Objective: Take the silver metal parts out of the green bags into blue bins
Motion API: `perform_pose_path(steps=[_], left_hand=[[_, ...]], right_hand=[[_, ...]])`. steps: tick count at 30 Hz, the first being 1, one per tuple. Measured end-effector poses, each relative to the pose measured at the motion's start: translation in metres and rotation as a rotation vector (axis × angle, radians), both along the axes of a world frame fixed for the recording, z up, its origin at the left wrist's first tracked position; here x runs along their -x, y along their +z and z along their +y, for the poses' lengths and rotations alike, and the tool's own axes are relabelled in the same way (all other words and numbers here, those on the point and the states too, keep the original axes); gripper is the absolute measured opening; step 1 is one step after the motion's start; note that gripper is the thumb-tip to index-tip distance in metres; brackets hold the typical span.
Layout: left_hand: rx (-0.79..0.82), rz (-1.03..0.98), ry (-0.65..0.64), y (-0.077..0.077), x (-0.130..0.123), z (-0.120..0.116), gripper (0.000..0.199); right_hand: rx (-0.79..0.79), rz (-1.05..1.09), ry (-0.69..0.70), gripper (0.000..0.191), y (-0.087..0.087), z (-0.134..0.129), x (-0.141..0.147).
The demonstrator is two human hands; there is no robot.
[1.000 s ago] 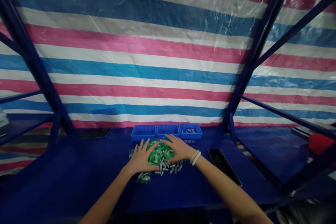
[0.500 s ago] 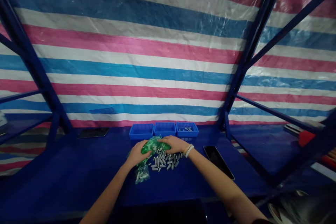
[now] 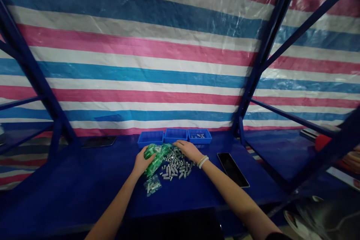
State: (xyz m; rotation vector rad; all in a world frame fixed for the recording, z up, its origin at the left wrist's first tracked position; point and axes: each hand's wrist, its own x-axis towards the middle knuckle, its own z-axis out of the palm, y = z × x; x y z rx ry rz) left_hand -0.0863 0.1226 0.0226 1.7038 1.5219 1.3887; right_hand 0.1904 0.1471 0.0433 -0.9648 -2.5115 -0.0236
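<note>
My left hand is closed around a crumpled green plastic bag on the blue table. Just right of the bag lies a loose pile of small silvery metal cylinders. Over the pile's far edge rests my right hand, with bracelets on its wrist. Its fingers are stretched out near the bag's right end; their undersides are hidden. Close to my left wrist is a small clear bag holding similar metal pieces.
Behind the pile stand three blue bins: a left bin, a middle bin and a right bin with some metal pieces inside. A dark tablet lies to the right, another flat dark device at back left. Blue frame posts flank the table.
My left hand has drawn the green bag leftward, uncovering more of the metal pieces. The right hand has come off the bag and shifted slightly right, its fingers straighter.
</note>
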Motion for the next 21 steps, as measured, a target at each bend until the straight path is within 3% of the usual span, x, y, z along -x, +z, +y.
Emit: perform_pose_path(steps=[7,10,13,16,19,21], left_hand=[[0.085,-0.322,0.023,-0.001,-0.003,0.0,0.06],[0.124,-0.486,-0.016,0.004,-0.003,-0.001,0.064],[0.162,-0.669,-0.032,0.01,-0.001,-0.002,0.067],[0.188,-0.788,-0.034,0.013,0.001,-0.003,0.066],[0.213,-0.854,-0.039,0.013,0.003,-0.002,0.061],[0.23,-0.88,-0.037,0.013,0.006,-0.002,0.052]], right_hand=[[-0.057,0.34,-0.125,0.055,0.018,-0.002,-0.039],[-0.054,0.277,-0.237,0.063,0.023,-0.012,-0.058],[-0.077,0.033,-0.352,0.069,0.01,-0.029,-0.074],[0.005,-0.112,-0.404,0.067,-0.016,-0.049,-0.085],[0.177,-0.126,-0.353,0.067,-0.032,-0.061,-0.092],[0.232,-0.061,-0.341,0.07,-0.027,-0.06,-0.088]])
